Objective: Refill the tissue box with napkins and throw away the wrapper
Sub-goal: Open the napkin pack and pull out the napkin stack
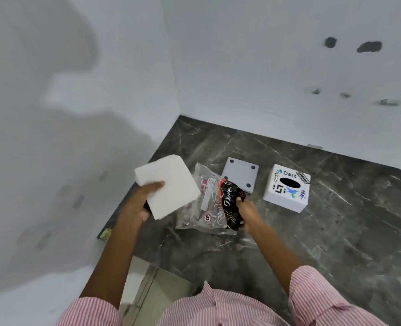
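Note:
My left hand (pixel 145 198) holds a thick white stack of napkins (pixel 169 184) above the left edge of the dark marble counter (pixel 336 231). My right hand (pixel 246 212) grips a crumpled clear and black plastic wrapper (pixel 213 203) printed with "Dove", just right of the stack. A white tissue box (pixel 286 187) with stickers and a dark oval slot stands on the counter to the right of the wrapper. Between the wrapper and the box lies a flat white square panel (pixel 240 175) with dark dots at its corners, partly covered by the wrapper.
White walls (pixel 241 67) meet in a corner behind the counter. The right wall has dark marks (pixel 368 47). The counter's left edge drops off near a greenish scrap (pixel 105 234). My striped pink sleeves show at the bottom.

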